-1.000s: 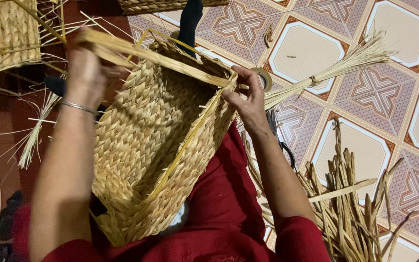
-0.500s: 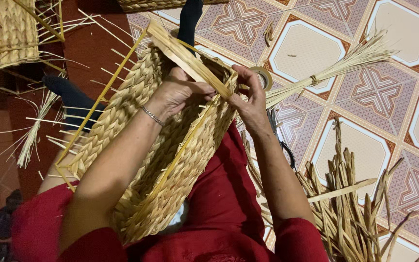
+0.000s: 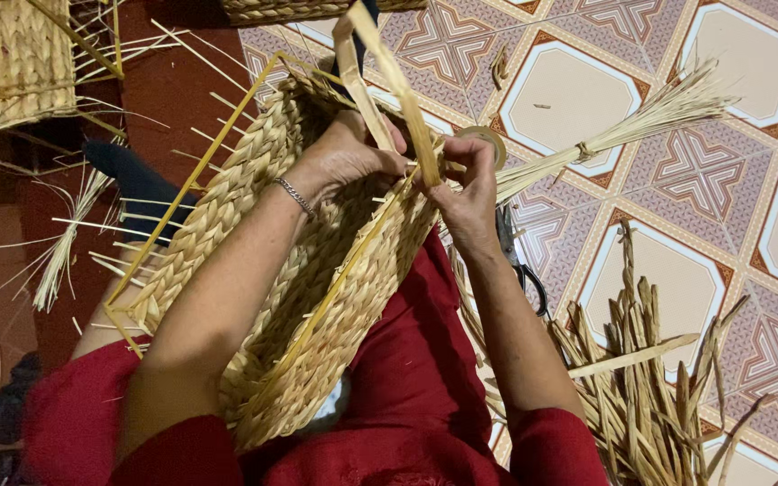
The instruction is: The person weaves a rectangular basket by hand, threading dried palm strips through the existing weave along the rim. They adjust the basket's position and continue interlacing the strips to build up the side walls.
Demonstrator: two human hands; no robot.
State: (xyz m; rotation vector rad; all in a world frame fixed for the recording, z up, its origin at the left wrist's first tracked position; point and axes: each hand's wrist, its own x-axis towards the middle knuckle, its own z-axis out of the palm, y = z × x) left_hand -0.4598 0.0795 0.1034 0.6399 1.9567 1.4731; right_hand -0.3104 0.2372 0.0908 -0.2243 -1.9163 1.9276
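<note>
Hands: left hand and right hand both pinch the straw strip.
Strip: runs toward 12 o'clock from the basket rim.

Both arms reach forward from red sleeves, forearms bare. The left hand lies knuckles up, wrist bent inward, a thin silver chain at the wrist, its fingers curled and pinched. The right hand meets it from the other side, fingers bent upward, thumb and forefinger pinched. The fingertips of both hands nearly touch.
</note>
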